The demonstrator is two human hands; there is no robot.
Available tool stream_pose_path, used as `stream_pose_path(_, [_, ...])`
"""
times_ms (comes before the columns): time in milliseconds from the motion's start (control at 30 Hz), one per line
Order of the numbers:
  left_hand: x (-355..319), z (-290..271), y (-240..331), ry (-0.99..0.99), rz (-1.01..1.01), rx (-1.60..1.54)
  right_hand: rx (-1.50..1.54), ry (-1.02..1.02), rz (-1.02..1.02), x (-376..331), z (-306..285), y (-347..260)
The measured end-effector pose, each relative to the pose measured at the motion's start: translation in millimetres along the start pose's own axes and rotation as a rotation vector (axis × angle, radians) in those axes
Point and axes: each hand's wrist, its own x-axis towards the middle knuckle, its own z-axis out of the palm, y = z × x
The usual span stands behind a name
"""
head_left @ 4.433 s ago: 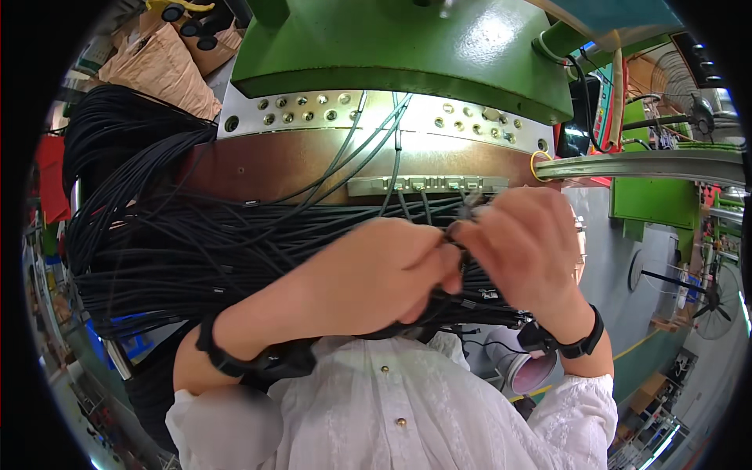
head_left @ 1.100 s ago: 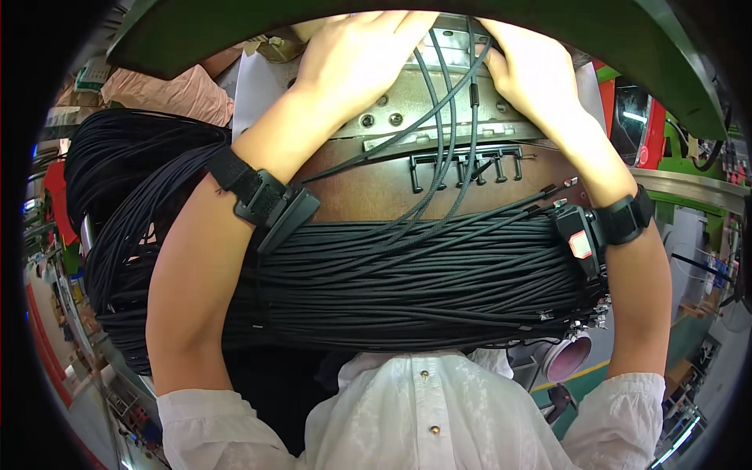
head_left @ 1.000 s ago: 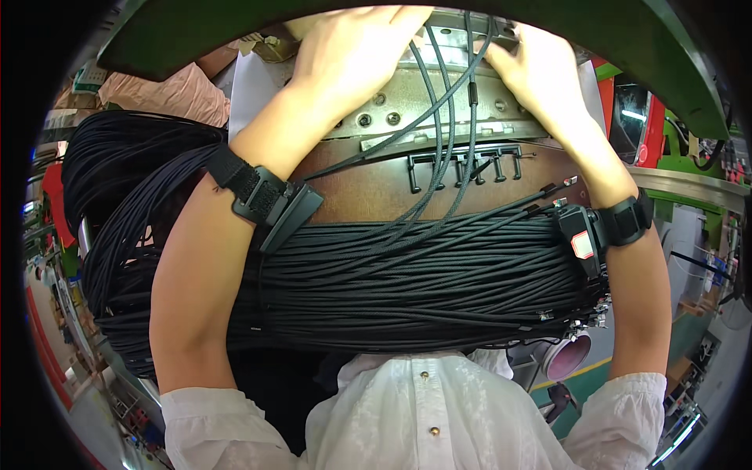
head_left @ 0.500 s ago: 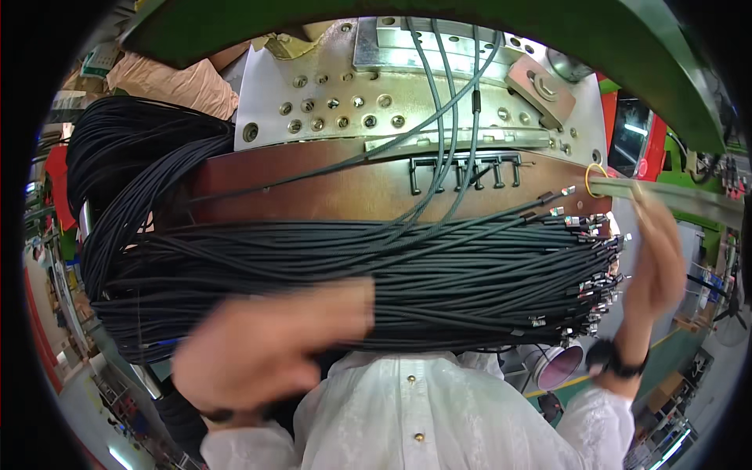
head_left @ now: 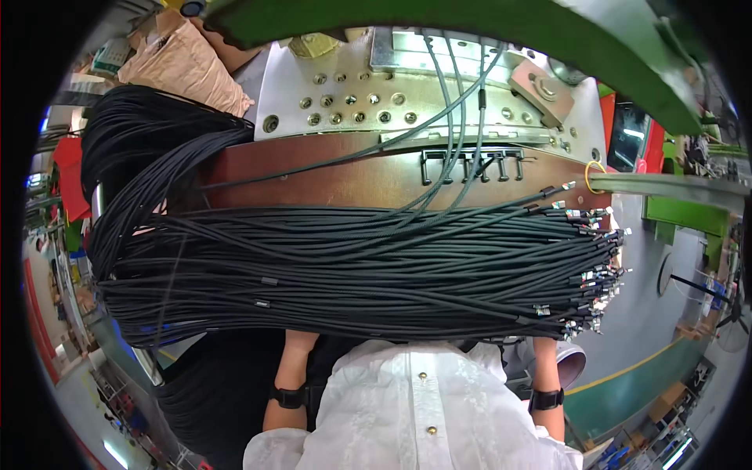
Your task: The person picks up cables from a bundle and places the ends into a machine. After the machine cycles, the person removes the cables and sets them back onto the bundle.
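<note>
A thick bundle of black cables (head_left: pixel 352 274) lies across the middle of the view, draped sideways over the brown front ledge (head_left: pixel 329 176) of a green machine (head_left: pixel 486 31). Its strands run nearly parallel and end on the right in a fanned cluster of small metal connector tips (head_left: pixel 591 270), while on the left the same cables rise and loop back into a dense black heap (head_left: pixel 149 149). A few grey-green cables (head_left: pixel 454 117) climb from the bundle through a row of small black clips (head_left: pixel 470 164) onto a pale metal plate (head_left: pixel 329 94) dotted with bolts. The person's left forearm (head_left: pixel 290 376) and right forearm (head_left: pixel 548 376), each with a black wrist strap, reach up under the bundle from beside a white buttoned shirt (head_left: pixel 415 415); both hands are hidden beneath the cables, so whether they grip or hang loose cannot be told. A crumpled brown paper bag (head_left: pixel 184 66) sits at the upper left beside the plate. A yellow ring (head_left: pixel 595 176) hangs at the ledge's right end, where a green bar (head_left: pixel 674 188) leads off to the right. Open grey floor (head_left: pixel 666 329) with a yellow line lies to the right below the tips.
</note>
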Motion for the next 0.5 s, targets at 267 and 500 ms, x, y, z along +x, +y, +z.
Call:
stream_pose_path(267, [15.5, -7.5, 64.8, -0.043, -0.084, -0.532, -0.032, 0.032, -0.069, -1.9, 1.4, 6.9])
stream_pose_path(500, [7.0, -15.9, 109.8, 0.019, -0.137, -0.603, -0.078, 0.218, -0.175, 28.7, 15.3, -8.1])
